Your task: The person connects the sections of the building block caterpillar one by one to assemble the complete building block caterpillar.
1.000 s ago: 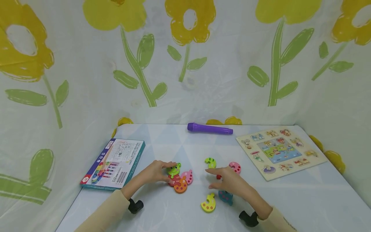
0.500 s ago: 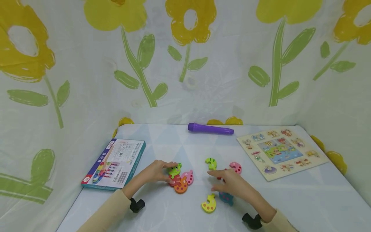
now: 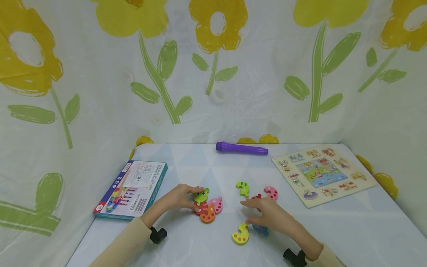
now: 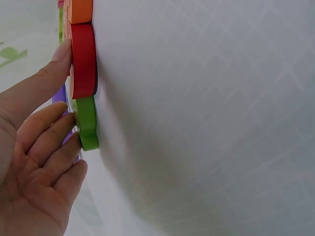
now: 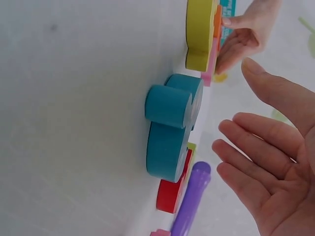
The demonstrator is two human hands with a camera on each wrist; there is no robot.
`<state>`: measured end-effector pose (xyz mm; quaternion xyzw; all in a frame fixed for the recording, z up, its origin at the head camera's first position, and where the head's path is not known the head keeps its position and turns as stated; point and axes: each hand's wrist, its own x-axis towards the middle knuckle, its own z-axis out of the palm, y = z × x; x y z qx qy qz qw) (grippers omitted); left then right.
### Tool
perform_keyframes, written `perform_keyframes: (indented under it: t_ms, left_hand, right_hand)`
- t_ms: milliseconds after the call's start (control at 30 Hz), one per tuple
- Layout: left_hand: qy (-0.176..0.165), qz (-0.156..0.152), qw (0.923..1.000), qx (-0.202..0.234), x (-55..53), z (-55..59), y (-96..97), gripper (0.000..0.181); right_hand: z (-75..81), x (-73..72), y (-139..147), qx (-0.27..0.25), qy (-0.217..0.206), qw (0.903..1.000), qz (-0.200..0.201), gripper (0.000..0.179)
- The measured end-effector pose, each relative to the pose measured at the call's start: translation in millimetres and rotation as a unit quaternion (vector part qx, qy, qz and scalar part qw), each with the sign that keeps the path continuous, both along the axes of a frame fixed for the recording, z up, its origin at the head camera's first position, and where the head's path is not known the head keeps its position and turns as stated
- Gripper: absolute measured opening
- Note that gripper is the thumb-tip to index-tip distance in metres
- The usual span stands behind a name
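At the table's middle lies a joined group of wooden caterpillar puzzle pieces: a green frog-like head [image 3: 200,198], a red piece [image 4: 83,59], an orange piece [image 3: 208,216] and a pink pointed piece [image 3: 217,203]. My left hand [image 3: 176,197] holds this group by its left side, thumb on the red piece and fingertips at the head's edge. Spread and holding nothing, my right hand [image 3: 273,215] hovers over the loose pieces. Under it sits a blue piece [image 5: 165,152], partly hidden; the yellow piece [image 3: 241,237] lies by its thumb. A red piece [image 3: 258,196] shows behind its fingers.
Beyond the right hand lie a striped green piece [image 3: 244,189] and a pink curved piece [image 3: 272,192]. A purple toy microphone [image 3: 241,148] rests at the back edge. A flat box [image 3: 133,189] stands left; a picture puzzle board [image 3: 323,174] lies right.
My right hand has shifted slightly toward me and to the right, its thumb now nearer the yellow piece. The left hand stays in place on the joined pieces.
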<state>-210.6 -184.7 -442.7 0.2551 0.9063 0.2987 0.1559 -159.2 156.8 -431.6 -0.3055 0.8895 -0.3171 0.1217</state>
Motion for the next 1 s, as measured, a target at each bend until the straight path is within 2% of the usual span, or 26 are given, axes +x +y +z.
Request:
perform_keyframes:
  t_ms: [333,433,667,1000]
  left_hand:
    - [-0.013,-0.004,0.9999,-0.003,-5.5,0.1,-0.6,0.067]
    - [-0.016,-0.005,0.9999,-0.002,-6.1,0.0,-0.4,0.068]
    - [-0.025,-0.005,0.9997,-0.005,-7.0,1.6,0.1,0.069]
    - [-0.021,-0.019,0.9996,-0.002,-7.8,1.6,-0.7,0.069]
  right_hand:
    - [-0.1,6.4,0.0,0.029,0.032,0.9990,0.012,0.051]
    - [1.1,10.0,-1.0,0.038,0.027,0.9989,0.008,0.050]
    - [4.6,19.2,-3.2,0.047,-0.013,0.9988,0.005,0.047]
    - [3.0,25.1,-4.0,0.068,-0.006,0.9973,0.026,0.045]
